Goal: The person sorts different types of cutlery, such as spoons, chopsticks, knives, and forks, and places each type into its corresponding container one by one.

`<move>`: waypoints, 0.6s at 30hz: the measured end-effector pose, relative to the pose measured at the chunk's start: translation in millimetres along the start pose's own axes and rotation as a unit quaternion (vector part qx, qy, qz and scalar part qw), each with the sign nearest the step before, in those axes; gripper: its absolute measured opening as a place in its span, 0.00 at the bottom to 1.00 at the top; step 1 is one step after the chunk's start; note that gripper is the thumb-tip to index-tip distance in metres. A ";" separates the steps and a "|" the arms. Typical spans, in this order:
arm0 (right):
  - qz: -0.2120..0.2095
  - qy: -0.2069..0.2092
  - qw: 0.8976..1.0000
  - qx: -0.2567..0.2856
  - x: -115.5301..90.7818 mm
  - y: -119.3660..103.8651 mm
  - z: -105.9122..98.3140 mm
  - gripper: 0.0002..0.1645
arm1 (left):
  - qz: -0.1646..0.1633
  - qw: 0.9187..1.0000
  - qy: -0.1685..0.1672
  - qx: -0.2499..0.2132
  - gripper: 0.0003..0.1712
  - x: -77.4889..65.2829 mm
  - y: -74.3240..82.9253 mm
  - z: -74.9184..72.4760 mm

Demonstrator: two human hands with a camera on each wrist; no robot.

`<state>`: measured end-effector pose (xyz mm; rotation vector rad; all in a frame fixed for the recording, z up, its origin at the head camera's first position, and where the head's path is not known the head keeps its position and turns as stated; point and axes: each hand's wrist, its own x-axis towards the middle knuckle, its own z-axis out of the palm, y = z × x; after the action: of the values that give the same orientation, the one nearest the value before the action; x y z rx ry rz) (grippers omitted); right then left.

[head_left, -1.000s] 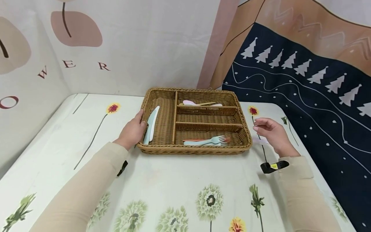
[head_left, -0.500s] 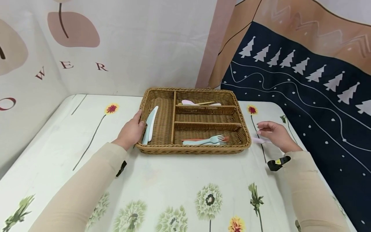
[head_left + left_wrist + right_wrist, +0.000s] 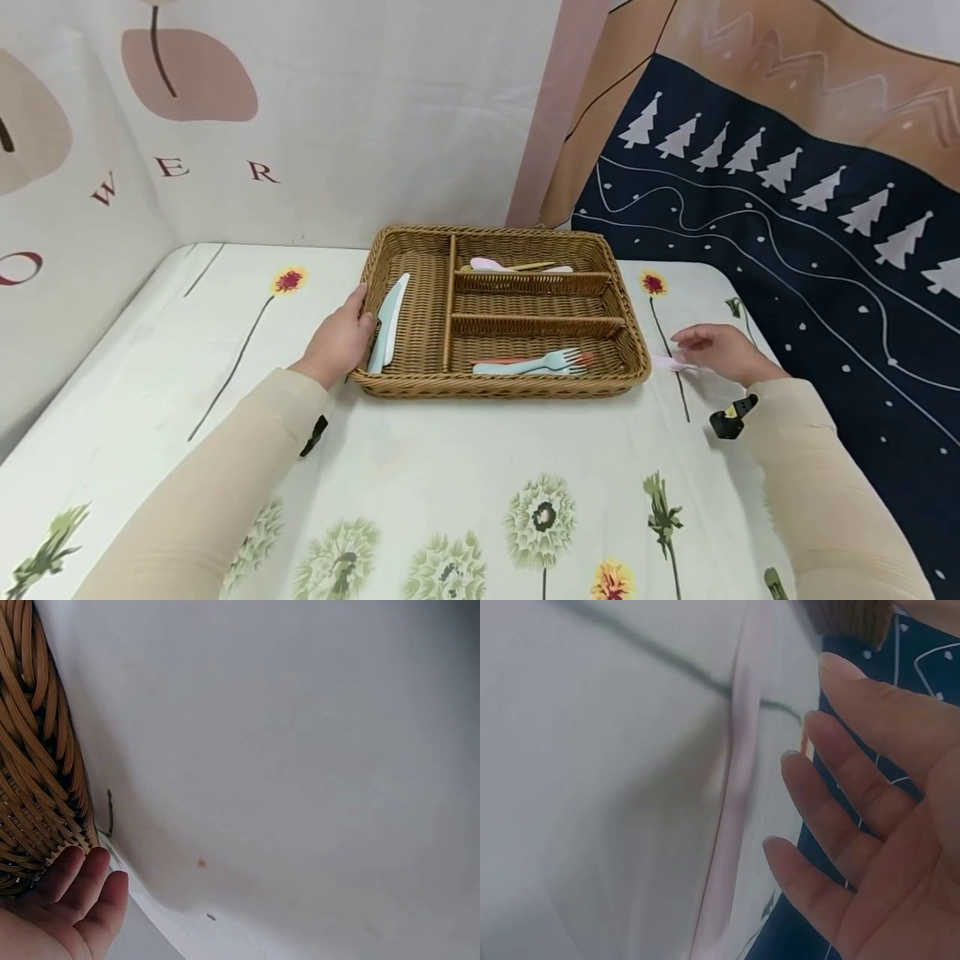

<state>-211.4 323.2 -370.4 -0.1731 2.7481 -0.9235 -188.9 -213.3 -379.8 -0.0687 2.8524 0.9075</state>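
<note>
My left hand [image 3: 335, 342] holds the left side of a brown wicker cutlery tray [image 3: 495, 386], thumb at the rim. In the left wrist view several fingers [image 3: 90, 889] lie loosely bent by the tray's outer wall. Off the tray's right side, a pale pink plastic utensil [image 3: 669, 363] lies on the table; its kind is unclear, as the hand partly hides it. Just above it hovers my right hand [image 3: 726, 353], fingers relaxed and apart from it. The right wrist view shows the utensil's long flat shaft [image 3: 735, 780] beside the spread fingers.
The tray's left compartment holds a light blue knife [image 3: 384, 325] and a white knife [image 3: 397, 318]. A light blue fork [image 3: 525, 367] and orange cutlery [image 3: 498, 361] lie in the front compartment. In the back one are a pink spoon [image 3: 486, 264] and other pieces. A wall stands behind.
My right hand has moved down and slightly right, lower over the pink utensil. My left hand stays at the tray, which has barely shifted in view.
</note>
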 end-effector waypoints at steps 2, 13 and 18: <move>0.003 -0.021 1.000 -0.014 0.8 1.8 -1.6 0.19 | 0.001 1.000 0.000 0.000 0.34 0.0 0.2 0.1; 0.014 -0.063 0.996 -0.054 9.3 8.0 -2.2 0.17 | 0.002 1.000 0.002 0.004 0.34 -1.2 1.9 -0.6; 0.010 -0.078 0.995 -0.068 13.7 9.1 -1.1 0.17 | 0.002 1.000 0.002 0.006 0.34 -0.9 2.3 -0.8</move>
<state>-225.2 328.5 -377.7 -0.2308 2.6624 -0.6856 -188.3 -211.9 -377.7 -0.0630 2.8635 0.8923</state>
